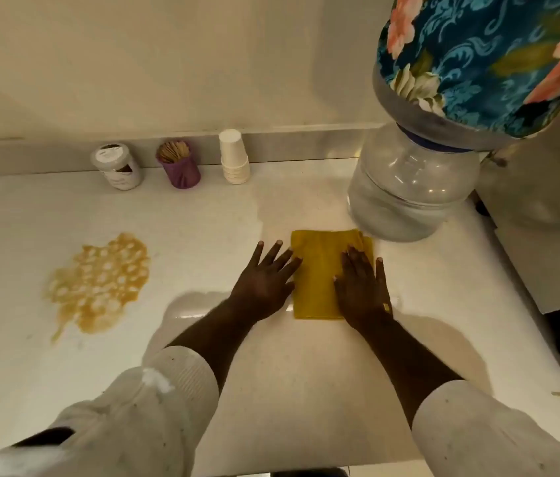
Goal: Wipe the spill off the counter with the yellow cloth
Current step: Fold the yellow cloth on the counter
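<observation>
Yellow cloth (320, 277) folded flat on tabletop (203, 215), well right of spill (99, 284). Right hand (363, 287) spread, pressed on cloth; left hand (265, 280) spread, fingertips at cloth edge. Wiping not begun. Next, probably: gather cloth, carry left onto spill.

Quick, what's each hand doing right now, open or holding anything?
Left hand: open, flat, fingertips at the yellow cloth's left edge, gripping nothing.
Right hand: open, palm flat on the cloth.

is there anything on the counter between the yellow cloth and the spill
Only the left hand, lying flat by the left edge of the yellow cloth. Beyond it, bare counter runs to the spill. The jar, stick holder and cups stand back by the wall.
</observation>
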